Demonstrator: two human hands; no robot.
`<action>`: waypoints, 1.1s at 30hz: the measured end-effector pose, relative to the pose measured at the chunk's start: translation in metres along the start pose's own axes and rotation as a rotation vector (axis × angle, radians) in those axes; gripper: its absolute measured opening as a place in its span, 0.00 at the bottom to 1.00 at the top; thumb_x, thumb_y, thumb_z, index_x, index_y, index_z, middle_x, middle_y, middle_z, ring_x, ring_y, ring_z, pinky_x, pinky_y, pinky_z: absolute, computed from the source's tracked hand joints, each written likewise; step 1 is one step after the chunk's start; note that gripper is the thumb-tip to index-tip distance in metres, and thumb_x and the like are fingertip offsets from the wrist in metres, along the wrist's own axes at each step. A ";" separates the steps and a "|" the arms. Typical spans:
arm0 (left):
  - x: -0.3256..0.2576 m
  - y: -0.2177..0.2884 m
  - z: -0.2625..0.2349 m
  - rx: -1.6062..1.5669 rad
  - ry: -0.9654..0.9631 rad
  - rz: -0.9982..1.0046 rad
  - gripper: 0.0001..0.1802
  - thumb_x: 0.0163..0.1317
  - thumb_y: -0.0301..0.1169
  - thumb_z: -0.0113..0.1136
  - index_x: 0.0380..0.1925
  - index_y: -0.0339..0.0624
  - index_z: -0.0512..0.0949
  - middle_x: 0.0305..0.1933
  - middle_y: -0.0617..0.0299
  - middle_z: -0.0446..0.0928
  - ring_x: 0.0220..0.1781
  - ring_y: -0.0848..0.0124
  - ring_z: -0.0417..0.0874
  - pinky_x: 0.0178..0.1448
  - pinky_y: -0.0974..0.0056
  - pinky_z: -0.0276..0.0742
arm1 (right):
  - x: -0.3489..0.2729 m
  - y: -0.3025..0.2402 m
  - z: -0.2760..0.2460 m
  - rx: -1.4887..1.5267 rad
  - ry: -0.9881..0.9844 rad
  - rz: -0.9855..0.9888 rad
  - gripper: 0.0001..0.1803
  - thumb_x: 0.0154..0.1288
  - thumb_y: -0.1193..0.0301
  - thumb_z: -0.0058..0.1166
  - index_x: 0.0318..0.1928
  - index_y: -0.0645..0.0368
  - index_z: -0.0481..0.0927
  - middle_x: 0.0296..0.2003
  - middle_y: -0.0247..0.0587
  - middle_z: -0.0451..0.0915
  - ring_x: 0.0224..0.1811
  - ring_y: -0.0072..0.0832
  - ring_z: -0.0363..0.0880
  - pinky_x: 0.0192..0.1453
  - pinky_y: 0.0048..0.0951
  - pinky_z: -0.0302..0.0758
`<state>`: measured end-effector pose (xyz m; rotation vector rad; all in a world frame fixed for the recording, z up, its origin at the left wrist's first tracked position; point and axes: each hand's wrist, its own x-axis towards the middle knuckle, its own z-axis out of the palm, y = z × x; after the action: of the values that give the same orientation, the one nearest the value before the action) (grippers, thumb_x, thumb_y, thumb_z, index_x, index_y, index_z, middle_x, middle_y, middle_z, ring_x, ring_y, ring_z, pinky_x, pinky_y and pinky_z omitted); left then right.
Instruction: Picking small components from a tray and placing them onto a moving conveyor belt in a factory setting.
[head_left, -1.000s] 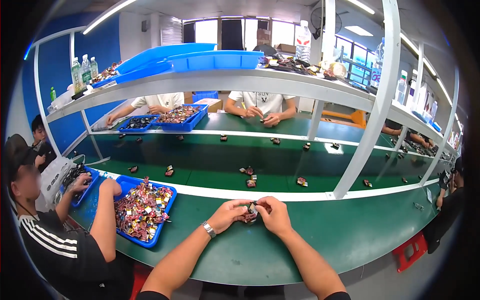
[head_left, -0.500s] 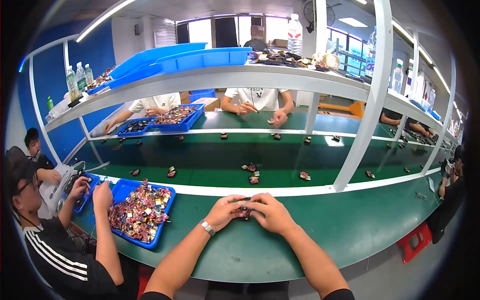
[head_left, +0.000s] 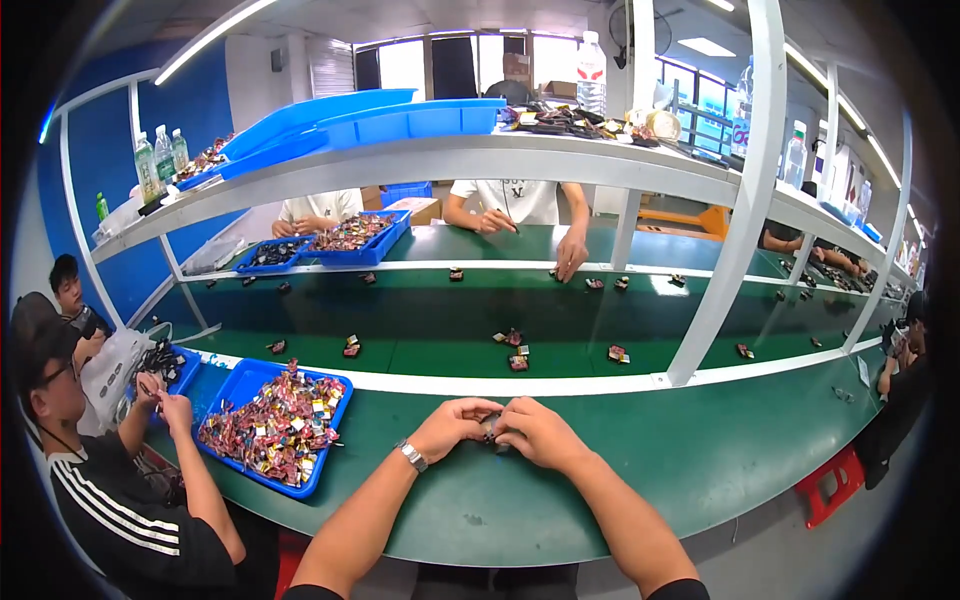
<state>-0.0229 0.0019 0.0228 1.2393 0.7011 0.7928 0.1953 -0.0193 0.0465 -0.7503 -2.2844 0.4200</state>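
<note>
My left hand (head_left: 452, 430) and my right hand (head_left: 541, 434) meet above the green bench (head_left: 590, 510), both closed around a small dark part (head_left: 493, 433). Fingers hide most of that part, so its exact kind does not show. Thumbs and fingertips of both hands press on it from either side. Left of my hands stands a blue tray (head_left: 305, 490) heaped with small circuit assemblies (head_left: 270, 425) in red, yellow and white.
A dark green conveyor belt (head_left: 430, 320) beyond a white rail carries scattered small assemblies (head_left: 517, 362). At my left, a co-worker (head_left: 110, 510) handles a small piece. Another person's hand (head_left: 572, 255) touches the far rail. A white post (head_left: 730, 200) rises right of centre.
Pieces on the belt have shifted slightly right. My hands, still together, have dipped a little. The left co-worker's hands have come together, and the person opposite has lowered a hand to the far belt edge.
</note>
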 end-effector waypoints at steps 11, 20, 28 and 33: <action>-0.002 -0.001 0.008 -0.129 -0.094 0.048 0.22 0.63 0.19 0.55 0.57 0.36 0.66 0.55 0.54 0.72 0.55 0.66 0.79 0.63 0.58 0.78 | -0.002 -0.008 -0.004 -0.077 0.111 0.141 0.06 0.57 0.71 0.63 0.36 0.54 0.85 0.46 0.37 0.74 0.53 0.35 0.71 0.55 0.34 0.74; 0.000 -0.008 0.010 -0.142 -0.059 0.037 0.16 0.68 0.23 0.52 0.56 0.39 0.68 0.56 0.58 0.73 0.58 0.68 0.77 0.63 0.57 0.78 | -0.005 0.001 0.002 0.028 0.080 0.098 0.05 0.59 0.72 0.61 0.36 0.56 0.83 0.54 0.40 0.72 0.60 0.40 0.68 0.60 0.36 0.72; 0.004 -0.017 0.014 -0.306 -0.027 0.096 0.14 0.72 0.28 0.47 0.56 0.41 0.67 0.62 0.55 0.69 0.61 0.66 0.75 0.65 0.54 0.74 | -0.002 -0.003 0.011 -0.005 0.197 0.159 0.05 0.58 0.72 0.62 0.36 0.57 0.83 0.55 0.40 0.73 0.57 0.38 0.69 0.57 0.35 0.74; 0.006 -0.022 0.012 -0.352 -0.046 0.148 0.14 0.72 0.30 0.47 0.56 0.42 0.67 0.64 0.55 0.69 0.62 0.65 0.74 0.67 0.51 0.71 | -0.002 -0.001 0.020 -0.012 0.318 0.123 0.06 0.56 0.74 0.64 0.36 0.57 0.83 0.53 0.39 0.74 0.55 0.37 0.71 0.54 0.34 0.75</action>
<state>-0.0067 -0.0026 0.0030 0.9920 0.4132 0.9614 0.1821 -0.0226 0.0315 -0.8978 -1.9522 0.3176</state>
